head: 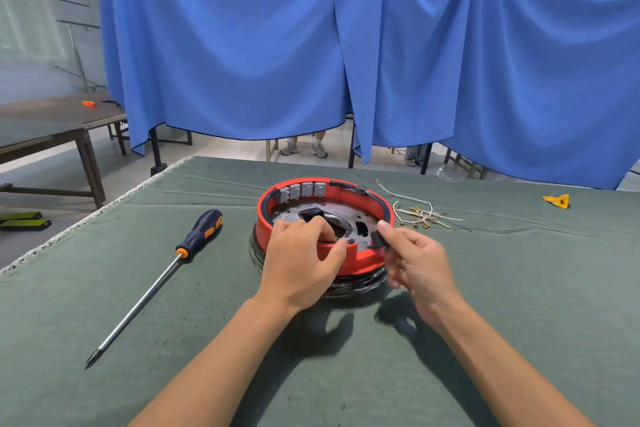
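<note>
On green cloth [485,288] before blue curtains [225,45], left hand [301,263] grips red ring [363,258]; right hand [415,260] pinches black piece [378,239].

Flat red housing [360,260], black piece [378,238]

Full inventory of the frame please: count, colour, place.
round unit: 1, red rim over black base, table centre
grey blocks: 4, grey, inside the unit's far rim
black piece: 1, black, at the near-right rim
screwdriver: 1, dark blue and orange handle, left of the unit
wires: loose bundle, count unclear, white with brass ends, right of the unit
yellow scrap: 1, yellow, far right of the table
table cloth: 1, green
curtain: blue, behind the table
side tables: 2, brown, far left
left hand: fingers curled into the unit, thumb on near rim
right hand: pinches the black piece
</note>
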The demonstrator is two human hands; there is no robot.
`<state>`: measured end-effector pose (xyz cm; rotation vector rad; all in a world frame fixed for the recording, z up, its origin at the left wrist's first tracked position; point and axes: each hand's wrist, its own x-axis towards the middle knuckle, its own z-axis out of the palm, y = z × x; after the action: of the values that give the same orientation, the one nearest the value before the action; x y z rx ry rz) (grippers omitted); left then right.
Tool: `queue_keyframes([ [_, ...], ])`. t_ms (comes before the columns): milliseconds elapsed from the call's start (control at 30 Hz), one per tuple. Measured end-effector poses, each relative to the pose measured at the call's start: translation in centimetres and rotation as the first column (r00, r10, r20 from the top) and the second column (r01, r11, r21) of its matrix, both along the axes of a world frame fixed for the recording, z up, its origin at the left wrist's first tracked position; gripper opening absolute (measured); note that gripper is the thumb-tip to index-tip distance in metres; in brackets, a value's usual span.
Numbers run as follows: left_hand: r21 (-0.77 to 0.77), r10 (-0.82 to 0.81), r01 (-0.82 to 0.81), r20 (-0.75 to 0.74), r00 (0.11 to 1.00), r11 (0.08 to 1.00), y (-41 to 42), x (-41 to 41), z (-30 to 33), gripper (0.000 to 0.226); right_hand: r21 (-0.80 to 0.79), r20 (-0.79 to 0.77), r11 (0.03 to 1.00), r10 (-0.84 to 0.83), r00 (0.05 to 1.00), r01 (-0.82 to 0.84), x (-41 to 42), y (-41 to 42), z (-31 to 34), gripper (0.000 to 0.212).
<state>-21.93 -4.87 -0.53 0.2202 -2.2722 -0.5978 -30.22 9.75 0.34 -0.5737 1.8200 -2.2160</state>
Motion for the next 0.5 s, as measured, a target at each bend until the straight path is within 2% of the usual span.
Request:
queue_keyframes([
  [200,-0.068,0.017,-0.017,-0.011,1.000,0.998,-0.1,0.4,-0.1,0.026,0.081,-0.283,0.984,-0.127,0.951,0.156,1.2,-0.3,0.4,0.015],
  [300,-0.163,0.024,-0.035,-0.068,0.997,0.986,0.6,0.4,0.1,0.026,0.096,-0.325,0.982,-0.125,0.937,0.164,1.4,-0.4,0.7,0.011],
  [400,-0.146,-0.042,0.026,-0.107,0.993,0.989,1.1,0.4,0.1,0.025,0.129,-0.364,0.962,-0.179,0.914,0.240,1.1,-0.9,1.1,0.013],
  [500,-0.155,-0.079,0.066,-0.083,0.993,0.986,1.1,0.4,0.0,0.027,0.221,-0.409,0.931,-0.180,0.894,0.289,0.5,-1.4,1.4,0.016],
])
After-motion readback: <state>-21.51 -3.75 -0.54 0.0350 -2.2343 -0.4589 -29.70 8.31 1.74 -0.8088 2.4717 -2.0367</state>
